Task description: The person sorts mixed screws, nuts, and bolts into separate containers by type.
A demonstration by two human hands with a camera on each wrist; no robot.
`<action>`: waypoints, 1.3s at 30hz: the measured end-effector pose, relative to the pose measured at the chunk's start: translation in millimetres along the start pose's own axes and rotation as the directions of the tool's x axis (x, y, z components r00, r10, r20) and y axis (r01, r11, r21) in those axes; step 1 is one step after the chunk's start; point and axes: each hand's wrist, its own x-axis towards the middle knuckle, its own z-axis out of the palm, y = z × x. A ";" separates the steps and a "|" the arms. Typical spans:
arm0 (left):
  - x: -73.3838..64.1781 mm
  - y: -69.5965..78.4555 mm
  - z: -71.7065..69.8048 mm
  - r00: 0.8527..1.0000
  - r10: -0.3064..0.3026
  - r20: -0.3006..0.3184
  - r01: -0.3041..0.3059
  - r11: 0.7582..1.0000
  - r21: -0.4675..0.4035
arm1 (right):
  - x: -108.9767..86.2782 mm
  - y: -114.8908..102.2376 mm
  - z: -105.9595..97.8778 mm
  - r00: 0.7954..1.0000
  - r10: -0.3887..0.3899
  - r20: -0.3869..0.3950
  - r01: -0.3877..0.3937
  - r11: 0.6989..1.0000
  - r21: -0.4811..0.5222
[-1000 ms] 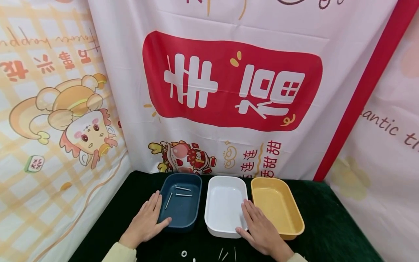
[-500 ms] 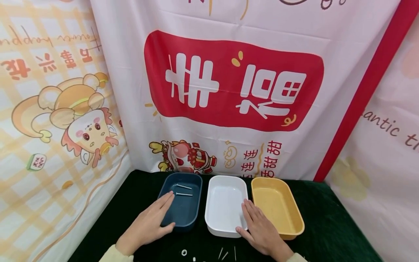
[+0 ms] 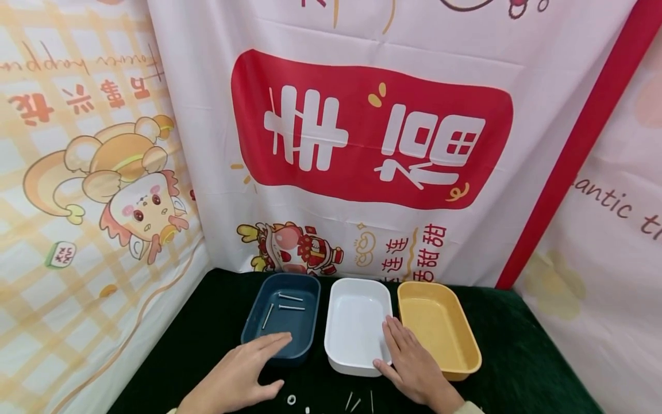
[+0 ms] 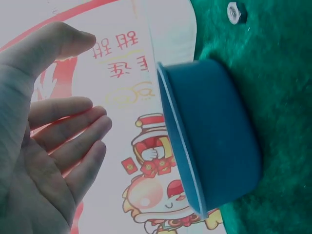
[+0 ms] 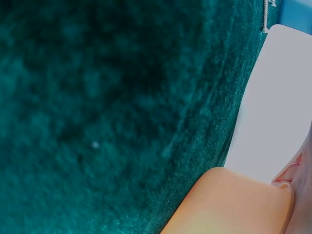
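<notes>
- Hanging at 7 o'clock of the blue tray (image 3: 297, 325), our left hand (image 3: 238, 371) has its thumb well apart from the fingers, nothing held.
- Inside that tray we've got three screws (image 3: 292, 307) toward 12 o'clock; one nut (image 3: 289, 400) sits off its 6.
- White tray (image 3: 354, 325) is next, with three loose screws (image 3: 355, 405) off its 6.
- Our right hand (image 3: 416, 368) is at its 4 o'clock, fingers straight against it, nothing gripped.
- Yellow tray (image 3: 439, 328) is 3 o'clock from the white one.

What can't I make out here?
Head view: near-left corner of the blue tray, behind the left hand; a white piece, too small to identify.
Left wrist view: blue tray's contents, hidden by its wall.
Right wrist view: much of the white tray, cut by the right edge.
</notes>
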 end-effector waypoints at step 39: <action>27.3 -14.8 75.6 0.940 -0.026 0.341 0.032 0.999 -0.014 | -1.0 2.1 0.9 1.000 0.009 -0.005 -0.009 1.000 -0.018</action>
